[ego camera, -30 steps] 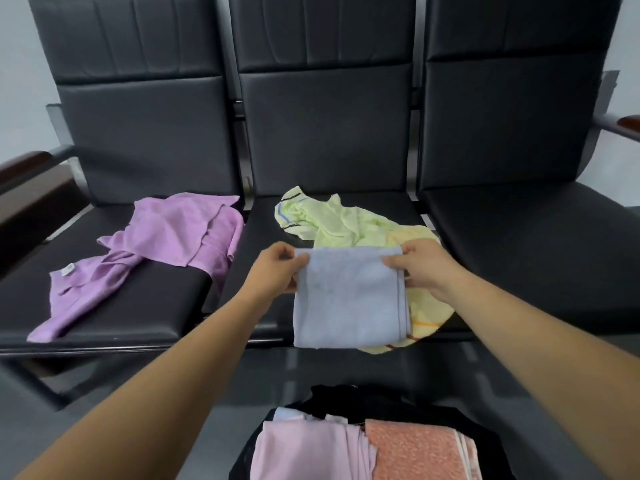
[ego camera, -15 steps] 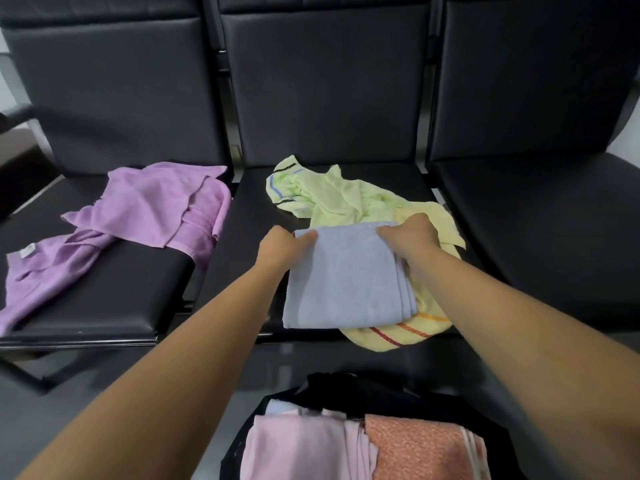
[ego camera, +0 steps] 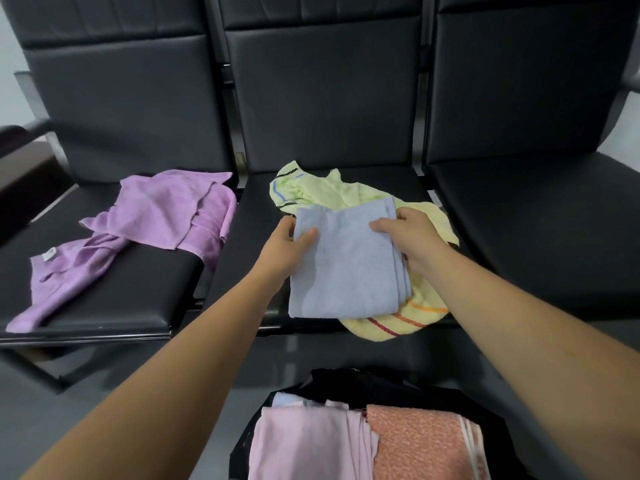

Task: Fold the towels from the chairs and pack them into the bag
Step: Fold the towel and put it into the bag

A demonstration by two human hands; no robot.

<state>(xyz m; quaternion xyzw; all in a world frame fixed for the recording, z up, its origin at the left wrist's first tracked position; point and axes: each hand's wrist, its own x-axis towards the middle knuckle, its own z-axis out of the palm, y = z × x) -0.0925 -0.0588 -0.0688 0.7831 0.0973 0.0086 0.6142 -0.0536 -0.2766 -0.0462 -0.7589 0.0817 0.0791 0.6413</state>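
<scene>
Both hands are on the pale blue folded terry towel (ego camera: 346, 261), which sits over the front of the middle black padded chair seat (ego camera: 256, 216), partly on top of a crumpled pale yellow towel with red and orange stripes (ego camera: 412, 318). The left hand (ego camera: 289, 242) pinches the blue towel's left edge near the far corner, thumb on top and fingers tucked beneath. The right hand (ego camera: 407, 237) grips the right edge, where the stacked layers show, with its thumb laid across the top. Whether the blue towel rests fully on the yellow one or is just lifted off it, I cannot tell. It reads as a neat rectangle, several layers thick, so the folding of this one looks finished or very nearly so, and the step in hand seems to be the pick-up for packing. The next move calls for a level lift with both grips firm, so the layers on the right side do not fan open. Then it comes back and down to the open black fabric bag (ego camera: 346, 381) at the bottom of the view. There a folded pale pink towel (ego camera: 304, 441) and a folded salmon-orange towel (ego camera: 419, 441) lie side by side. The yellow towel underneath may cling and drag along. Plenty left to do: that yellow one and the rumpled purple towel (ego camera: 156, 220) on the left black chair seat (ego camera: 138, 285) are both unfolded.
</scene>
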